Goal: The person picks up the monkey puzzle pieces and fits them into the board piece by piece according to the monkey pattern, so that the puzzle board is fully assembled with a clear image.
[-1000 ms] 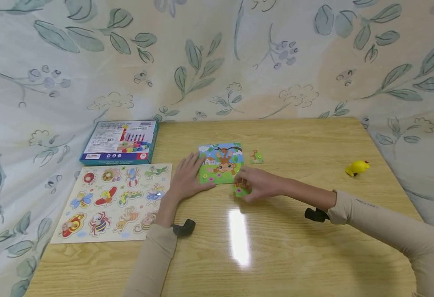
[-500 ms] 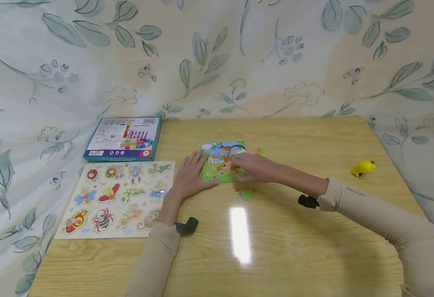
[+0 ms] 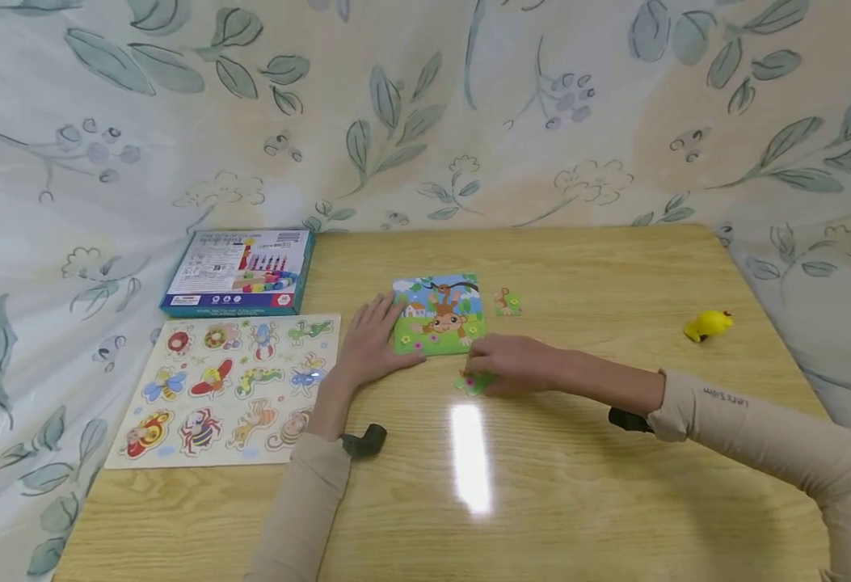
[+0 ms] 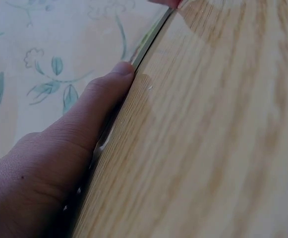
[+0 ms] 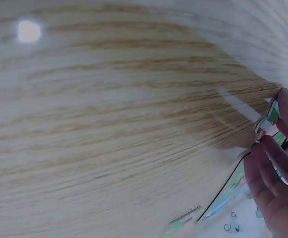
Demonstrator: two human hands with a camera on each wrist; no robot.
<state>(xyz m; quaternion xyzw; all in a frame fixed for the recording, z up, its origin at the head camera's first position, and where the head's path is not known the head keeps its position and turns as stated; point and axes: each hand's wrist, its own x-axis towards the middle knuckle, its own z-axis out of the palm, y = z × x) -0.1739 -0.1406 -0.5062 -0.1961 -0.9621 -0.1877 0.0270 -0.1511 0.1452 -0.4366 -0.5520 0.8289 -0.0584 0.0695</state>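
Observation:
A square monkey jigsaw puzzle [image 3: 440, 317] lies on the wooden table. My left hand [image 3: 372, 343] rests at its left side, fingers spread, thumb along the near edge. In the left wrist view the thumb [image 4: 84, 114] touches the puzzle's edge [image 4: 148, 44]. Just below the puzzle's near right corner, my right hand [image 3: 508, 364] pinches a small green puzzle piece [image 3: 473, 383]. The right wrist view shows this piece [image 5: 272, 116] between thumb and fingers, one edge tilted up. Another loose puzzle piece [image 3: 507, 302] lies right of the puzzle.
To the left lies a white board of insect pictures [image 3: 225, 392], partly under the left forearm. Behind it is a flat blue-edged box [image 3: 238, 273]. A yellow toy chick [image 3: 709, 325] stands at the right of the table [image 3: 578, 501]. Patterned cloth [image 3: 425, 121] hangs behind.
My right hand moved from the loose piece up over the puzzle's right side, then back down to the green piece. My left hand stays at the puzzle's left side.

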